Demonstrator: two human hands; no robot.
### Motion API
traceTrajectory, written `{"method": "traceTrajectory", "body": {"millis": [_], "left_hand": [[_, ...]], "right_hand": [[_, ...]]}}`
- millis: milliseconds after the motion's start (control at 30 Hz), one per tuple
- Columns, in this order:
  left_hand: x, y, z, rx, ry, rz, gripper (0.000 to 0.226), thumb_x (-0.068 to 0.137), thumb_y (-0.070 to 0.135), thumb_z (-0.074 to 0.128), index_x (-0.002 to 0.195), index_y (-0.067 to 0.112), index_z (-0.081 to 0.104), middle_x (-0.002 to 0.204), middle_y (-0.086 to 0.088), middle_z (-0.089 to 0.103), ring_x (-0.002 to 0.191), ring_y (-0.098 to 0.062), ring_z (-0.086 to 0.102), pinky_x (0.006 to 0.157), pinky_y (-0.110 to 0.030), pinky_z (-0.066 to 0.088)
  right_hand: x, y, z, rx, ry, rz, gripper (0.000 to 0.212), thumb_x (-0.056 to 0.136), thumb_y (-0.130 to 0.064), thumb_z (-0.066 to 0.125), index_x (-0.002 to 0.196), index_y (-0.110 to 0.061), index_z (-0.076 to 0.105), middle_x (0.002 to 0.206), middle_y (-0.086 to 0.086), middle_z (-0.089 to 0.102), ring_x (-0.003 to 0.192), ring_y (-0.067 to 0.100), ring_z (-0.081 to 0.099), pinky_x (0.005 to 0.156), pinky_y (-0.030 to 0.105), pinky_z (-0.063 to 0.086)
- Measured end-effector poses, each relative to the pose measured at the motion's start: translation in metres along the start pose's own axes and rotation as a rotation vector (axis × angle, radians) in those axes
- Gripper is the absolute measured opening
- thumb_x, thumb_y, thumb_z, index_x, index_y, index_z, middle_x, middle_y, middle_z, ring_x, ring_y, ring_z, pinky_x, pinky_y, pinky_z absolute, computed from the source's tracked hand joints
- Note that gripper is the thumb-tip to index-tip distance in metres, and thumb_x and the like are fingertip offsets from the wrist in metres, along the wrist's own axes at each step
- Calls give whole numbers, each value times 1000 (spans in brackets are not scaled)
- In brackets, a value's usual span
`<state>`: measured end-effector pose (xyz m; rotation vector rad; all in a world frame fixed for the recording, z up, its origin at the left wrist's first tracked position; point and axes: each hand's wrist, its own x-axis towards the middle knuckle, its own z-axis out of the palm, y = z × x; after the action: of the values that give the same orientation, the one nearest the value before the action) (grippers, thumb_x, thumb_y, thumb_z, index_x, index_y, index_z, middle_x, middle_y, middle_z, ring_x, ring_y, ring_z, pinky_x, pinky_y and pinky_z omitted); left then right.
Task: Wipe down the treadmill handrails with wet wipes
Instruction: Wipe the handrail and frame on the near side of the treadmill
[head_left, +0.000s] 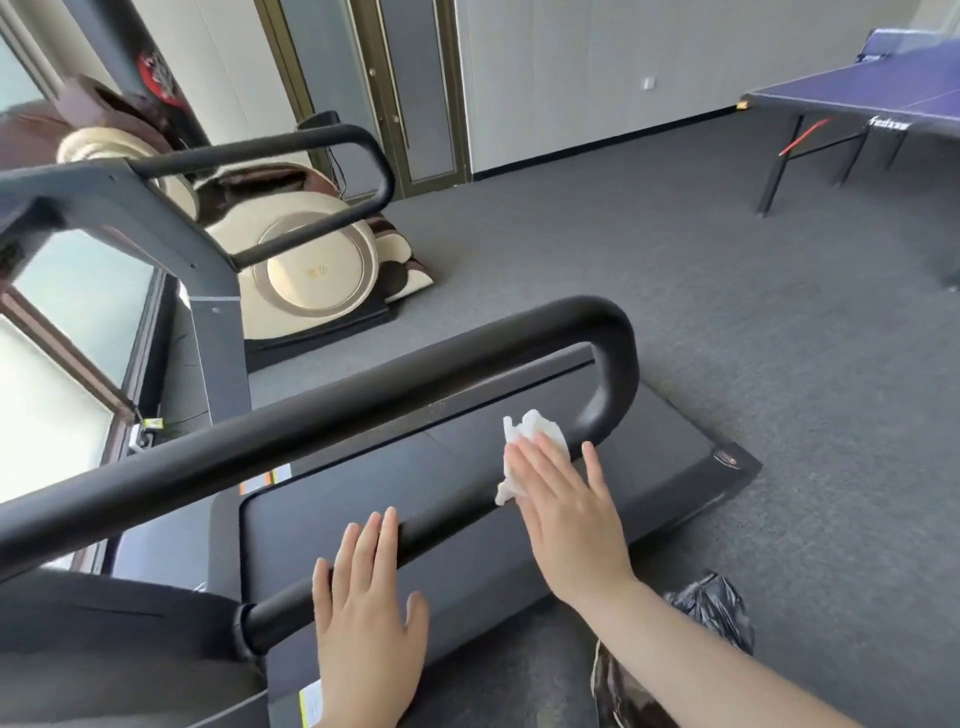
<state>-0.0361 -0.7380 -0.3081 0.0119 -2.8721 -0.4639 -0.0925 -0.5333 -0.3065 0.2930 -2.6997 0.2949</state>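
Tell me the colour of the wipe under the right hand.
White wet wipe, clearest in the head view.

Cream and brown massage chair (306, 260) stood at ten o'clock, blue ping-pong table (852, 98) at two o'clock, crumpled black bag (717, 608) at five o'clock, grey carpet (675, 260) throughout.

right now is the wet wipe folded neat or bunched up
Bunched up: the wet wipe shows crumpled white edges around the right hand pressing it on the lower handrail.
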Motion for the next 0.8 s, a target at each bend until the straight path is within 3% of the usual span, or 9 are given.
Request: {"method": "traceTrajectory", "body": {"millis": [67, 167, 233, 333, 433, 533, 633, 800], "left_hand": [[2, 8, 6, 6, 36, -44, 99, 55, 14, 83, 142, 19, 37, 140, -3, 48, 136, -25, 32, 113, -41, 6], [3, 8, 14, 75, 31, -49, 102, 50, 18, 83, 141, 15, 38, 138, -6, 48, 134, -29, 34, 113, -44, 8], [1, 5, 13, 111, 53, -40, 94, 54, 25, 70, 142, 16, 37, 137, -5, 49, 133, -27, 35, 114, -43, 9], [0, 3, 10, 162, 61, -25, 90, 56, 28, 59, 142, 16, 37, 136, -4, 49, 132, -26, 34, 113, -42, 10], [2, 7, 12, 183, 55, -45, 88, 60, 28, 61, 143, 14, 36, 138, -6, 46, 134, -29, 32, 113, -44, 10], [1, 10, 12, 177, 15, -63, 97, 56, 21, 80, 142, 12, 37, 138, -8, 47, 134, -31, 32, 112, -46, 11], [-1, 8, 5, 184, 4, -32, 98, 54, 19, 83, 141, 15, 39, 136, -5, 51, 132, -27, 34, 110, -46, 17], [0, 4, 2, 211, 19, -26, 86, 60, 24, 76, 139, 18, 41, 131, -1, 52, 128, -25, 38, 110, -43, 18]], "right_hand": [[1, -11, 4, 48, 5, 13, 51, 101, -29, 27, 150, -20, 38, 156, -6, 35, 149, 14, 19, 119, 46, 14], [-15, -46, 14, 103, -18, -259, 49, 100, -28, 35, 148, -19, 42, 154, -6, 39, 148, 14, 24, 121, 44, 20], [-15, -32, 7, 77, -47, -351, 49, 99, -28, 37, 147, -21, 43, 153, -7, 41, 146, 12, 27, 121, 43, 21], [-1, 14, -4, 10, -12, -218, 49, 98, -27, 35, 146, -21, 46, 152, -8, 42, 146, 11, 28, 122, 43, 10], [6, 24, -7, 27, -9, -93, 49, 100, -29, 31, 146, -17, 46, 153, -6, 42, 147, 15, 27, 120, 44, 11], [-11, -12, 8, 80, -37, -276, 51, 100, -28, 37, 150, -18, 38, 156, -4, 35, 149, 16, 22, 119, 43, 14], [-16, -10, 4, 63, -43, -369, 51, 98, -27, 41, 149, -19, 40, 155, -6, 38, 147, 13, 26, 121, 42, 13], [3, 65, -15, -56, 12, -100, 50, 99, -25, 38, 149, -17, 41, 154, -4, 39, 147, 14, 25, 122, 44, 9]]}}
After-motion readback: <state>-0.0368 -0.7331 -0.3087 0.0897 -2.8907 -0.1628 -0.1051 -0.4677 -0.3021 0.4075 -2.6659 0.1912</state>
